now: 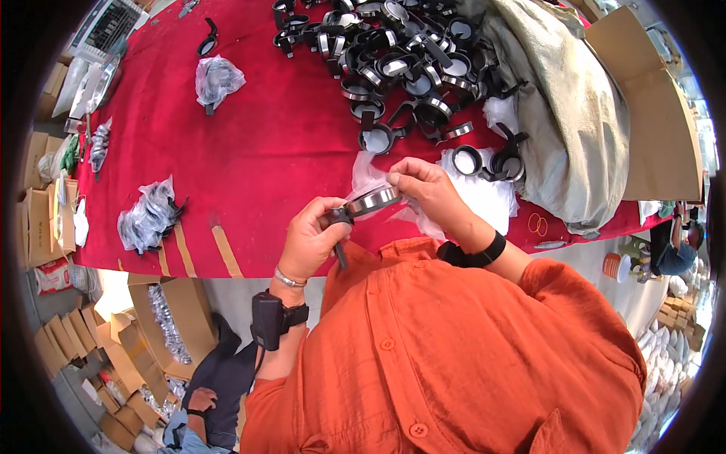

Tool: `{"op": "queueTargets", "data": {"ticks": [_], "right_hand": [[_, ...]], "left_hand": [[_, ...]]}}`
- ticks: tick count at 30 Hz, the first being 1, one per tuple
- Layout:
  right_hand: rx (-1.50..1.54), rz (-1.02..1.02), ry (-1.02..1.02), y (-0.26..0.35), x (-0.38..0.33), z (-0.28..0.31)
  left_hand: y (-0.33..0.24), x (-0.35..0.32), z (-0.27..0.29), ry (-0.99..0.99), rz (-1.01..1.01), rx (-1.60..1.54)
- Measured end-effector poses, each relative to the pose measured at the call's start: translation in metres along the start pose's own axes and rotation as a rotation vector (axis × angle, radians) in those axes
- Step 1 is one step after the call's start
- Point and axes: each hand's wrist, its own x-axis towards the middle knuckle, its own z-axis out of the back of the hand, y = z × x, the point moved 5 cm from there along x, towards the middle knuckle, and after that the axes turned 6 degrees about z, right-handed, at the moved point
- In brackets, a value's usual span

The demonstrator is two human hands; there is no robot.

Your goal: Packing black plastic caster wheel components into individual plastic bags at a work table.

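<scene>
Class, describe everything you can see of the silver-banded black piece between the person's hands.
The silver-banded black piece has a shiny, metal-looking curved band and black, plastic-looking parts. The left hand grips its left end, and a black arm sticks out below the fingers. The band slants up to the right in the picture, over the red cloth. Translucent wrap lies along its far side, pinched by the right hand; whether those fingers touch the piece is unclear.
</scene>
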Motion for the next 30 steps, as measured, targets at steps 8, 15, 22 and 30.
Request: {"op": "queueTargets", "data": {"ticks": [8,15,22,30], "right_hand": [[-0.673,0.419,-0.096,0.022,-0.009,-0.027],[-0.52,0.266,0.116,0.001,-0.009,-0.06],[-0.522,0.361,0.463,0.013,-0.003,-0.113],[-0.483,0.321,-0.143,0.032,0.032,-0.03]], "left_hand": [[-0.004,-0.008,0.004,-0.406,-0.343,0.409],[0.023,-0.003,0.013,-0.434,-0.174,0.227],[0.021,0.018,0.03,-0.488,-0.286,0.13],[0.027,0.016,0.075,-0.193,-0.233,-0.038]]}}
